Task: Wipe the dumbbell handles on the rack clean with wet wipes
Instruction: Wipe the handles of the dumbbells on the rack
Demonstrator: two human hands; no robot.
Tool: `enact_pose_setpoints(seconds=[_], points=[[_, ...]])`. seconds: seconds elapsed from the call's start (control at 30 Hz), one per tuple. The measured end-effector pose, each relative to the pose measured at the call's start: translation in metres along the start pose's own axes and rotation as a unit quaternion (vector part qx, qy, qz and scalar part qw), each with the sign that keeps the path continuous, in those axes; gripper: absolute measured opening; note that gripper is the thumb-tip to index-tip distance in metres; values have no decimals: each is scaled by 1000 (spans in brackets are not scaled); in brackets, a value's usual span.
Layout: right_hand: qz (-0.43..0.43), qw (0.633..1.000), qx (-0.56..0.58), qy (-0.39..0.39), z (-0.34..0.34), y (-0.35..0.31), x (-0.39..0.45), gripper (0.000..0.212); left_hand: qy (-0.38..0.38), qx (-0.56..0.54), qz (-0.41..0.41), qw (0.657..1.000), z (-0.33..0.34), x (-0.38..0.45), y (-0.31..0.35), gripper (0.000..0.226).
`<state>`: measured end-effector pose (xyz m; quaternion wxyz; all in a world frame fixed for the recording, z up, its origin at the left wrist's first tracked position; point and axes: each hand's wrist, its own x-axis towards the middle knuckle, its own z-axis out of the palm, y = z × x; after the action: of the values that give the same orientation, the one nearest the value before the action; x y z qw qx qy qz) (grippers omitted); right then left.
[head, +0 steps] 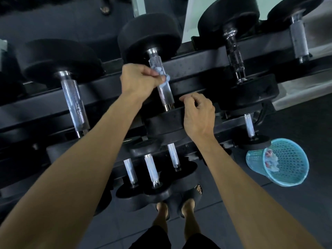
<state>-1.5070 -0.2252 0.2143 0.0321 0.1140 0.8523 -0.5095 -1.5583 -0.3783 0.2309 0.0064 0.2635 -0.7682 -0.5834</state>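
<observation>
Left hand: the left hand (139, 80) is closed round a crumpled pale-blue wet wipe (162, 75), fingers curled, pressing it against the upper part of a knurled steel handle (162, 87).
Wipe: bunched up, it sits between the fingertips and the bar, with a loose end hanging on the bar's right side.
Handle: it belongs to the centre dumbbell (150, 37) on the top tier, runs from far to near, and is bare metal below the wipe.
Right hand: the right hand (198, 115) grips the near black weight head (165, 121) of that same dumbbell, fingers curled over its upper edge, thumb pointing left.
Rack: the black dumbbell rack (197, 56) runs left to right across the scene, with rails stepping down toward the person.
Neighbours: a large dumbbell (59, 60) lies to the left on the same tier; one with a dark handle (234, 54) lies to the right.
Lower tiers: smaller dumbbells (150, 169) sit below, near the person's feet.
Bin: a turquoise mesh wastebasket (287, 164) stands on the floor at right, close to the rack, with crumpled wipes inside.
Feet: dark slides (191, 195) on dark floor tiles.
</observation>
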Motion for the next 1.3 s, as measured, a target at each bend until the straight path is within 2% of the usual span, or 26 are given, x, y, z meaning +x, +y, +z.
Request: enact_pose_setpoints(seconds=[0.07, 0.13, 0.2, 0.33, 0.37, 0.47, 0.57, 0.7, 0.77, 0.83, 0.9, 0.97, 1.1, 1.17, 1.23, 1.3], points=[[2, 1000, 3, -3, 0, 0, 0, 44, -49, 28, -25, 998, -2, -5, 2, 20], [-2, 1000, 2, 0, 0, -1, 0, 45, -110, 106, -51, 987, -2, -19, -11, 15], [-4, 1000, 0, 4, 0, 0, 0, 45, -121, 117, -35, 985, -2, -31, -22, 14], [-8, 1000, 0, -2, 0, 1, 0, 45, -15, -5, 44, 999, -1, -14, -10, 32], [-10, 1000, 1, -2, 0, 1, 1, 45, 17, -6, 69, 997, -1, -9, -5, 35], [-9, 1000, 5, -6, -1, 1, 0, 45, 74, 36, 138, 987, 5, -14, -6, 21], [-7, 1000, 10, -8, -2, -1, -1, 42, 44, 93, 199, 975, 2, -27, -15, 18], [-10, 1000, 10, -5, -2, -1, -2, 44, -21, 196, 278, 940, -8, -27, -22, 14], [-12, 1000, 7, -5, -2, -2, -2, 45, 30, 181, 286, 940, -2, -18, -15, 14], [-9, 1000, 7, -8, -2, -2, -2, 43, 118, 140, 262, 948, 8, -1, -5, 13], [-6, 1000, 10, -9, -3, -3, -2, 41, 168, 112, 241, 949, 16, 7, 0, 14], [-6, 1000, 12, -12, -2, -2, -2, 41, 142, 134, 262, 945, 16, -5, -8, 11], [-9, 1000, 10, -10, -2, -2, -2, 42, 22, 210, 382, 900, -3, -20, -22, 11], [-12, 1000, 7, -13, -2, -2, -2, 46, 44, 227, 396, 888, -5, 0, -12, 15], [-13, 1000, 0, -14, -3, -2, -2, 50, 75, 255, 377, 888, -3, 12, -1, 19], [-11, 1000, -3, -16, -3, -2, -1, 47, 51, 329, 387, 860, -2, 5, 0, 22]])
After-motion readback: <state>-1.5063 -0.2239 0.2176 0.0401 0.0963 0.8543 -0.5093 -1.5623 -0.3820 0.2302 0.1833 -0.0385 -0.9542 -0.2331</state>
